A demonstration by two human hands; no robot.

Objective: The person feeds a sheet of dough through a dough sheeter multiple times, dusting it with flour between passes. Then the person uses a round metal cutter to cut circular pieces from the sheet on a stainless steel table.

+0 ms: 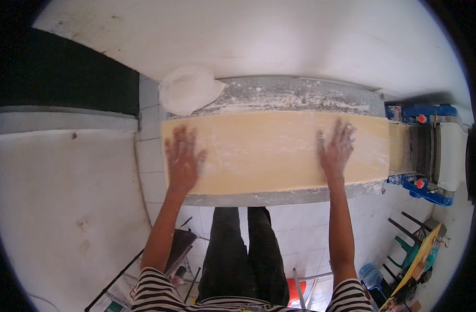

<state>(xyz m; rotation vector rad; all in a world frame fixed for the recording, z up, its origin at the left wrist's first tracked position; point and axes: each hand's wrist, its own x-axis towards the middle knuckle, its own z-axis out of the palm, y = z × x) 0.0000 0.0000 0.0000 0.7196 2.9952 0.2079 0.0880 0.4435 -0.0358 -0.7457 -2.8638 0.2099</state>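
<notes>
No text, label, number or sign is legible. On the green-and-white flat item [114, 306] at the black wire rack [114, 281], any print is too small to read. Markings on the blue-sided machine with red knobs [430, 195] likewise cannot be made out.

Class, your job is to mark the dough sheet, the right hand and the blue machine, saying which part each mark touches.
Dough sheet [264, 153]: head view, bare middle between the hands.
Right hand [335, 154]: head view, back of the hand.
Blue machine [449, 156]: head view, white panel.
</notes>
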